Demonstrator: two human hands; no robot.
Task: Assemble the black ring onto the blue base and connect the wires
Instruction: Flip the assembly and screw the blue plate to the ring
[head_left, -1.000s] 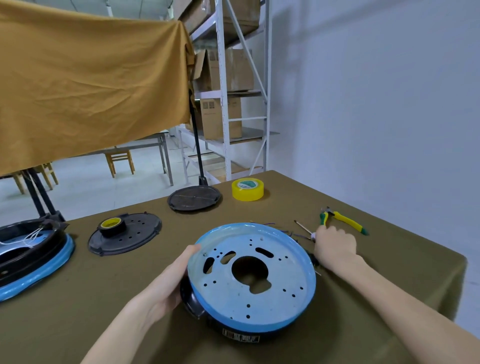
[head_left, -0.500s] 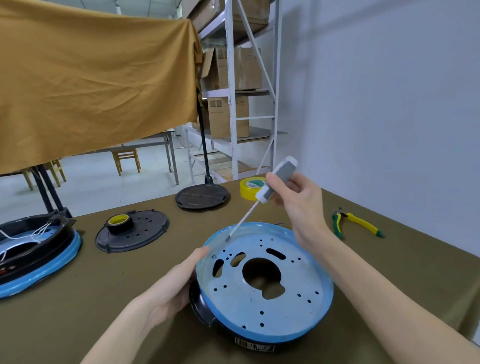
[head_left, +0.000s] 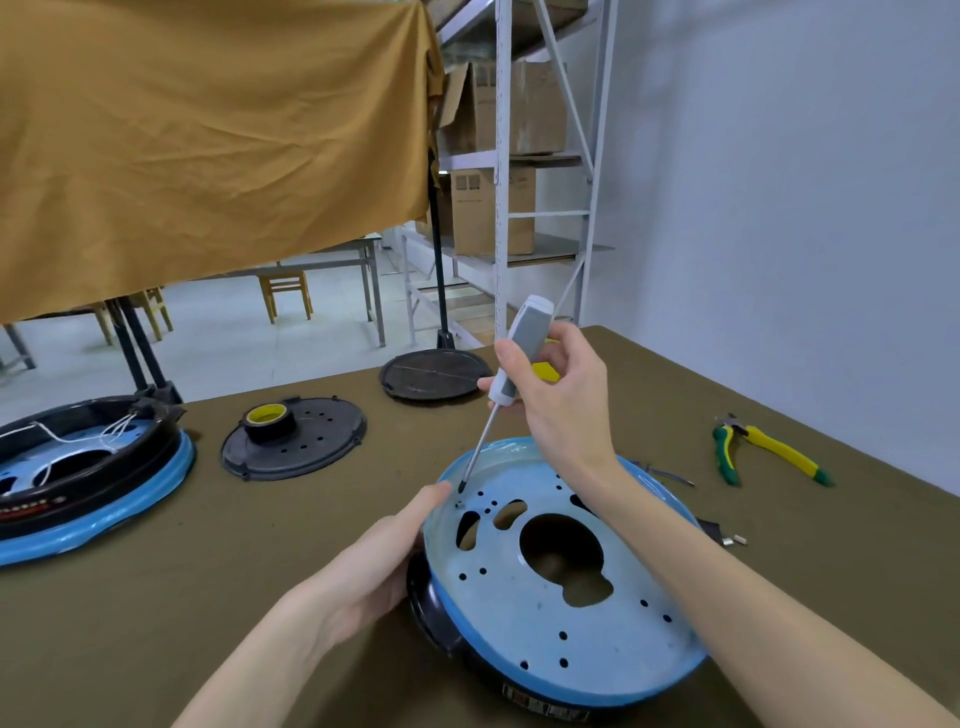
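Head view: blue base (head_left: 545, 613) sits upside-down over the black ring (head_left: 431, 608) on the tabletop (head_left: 156, 597), dead centre, close in.
Right hand (head_left: 561, 405): wrapped round the screwdriver (head_left: 511, 364) handle.
Shaft axis: slants down-left, tip just above a hole near the far-left rim.
Left hand (head_left: 374, 566): fingers straight, steadying that rim, so it's nearer the hole.

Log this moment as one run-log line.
right hand: grips screwdriver, tip at hole near blue base rim | left hand: steadies base edge | black ring: under base | pliers: idle
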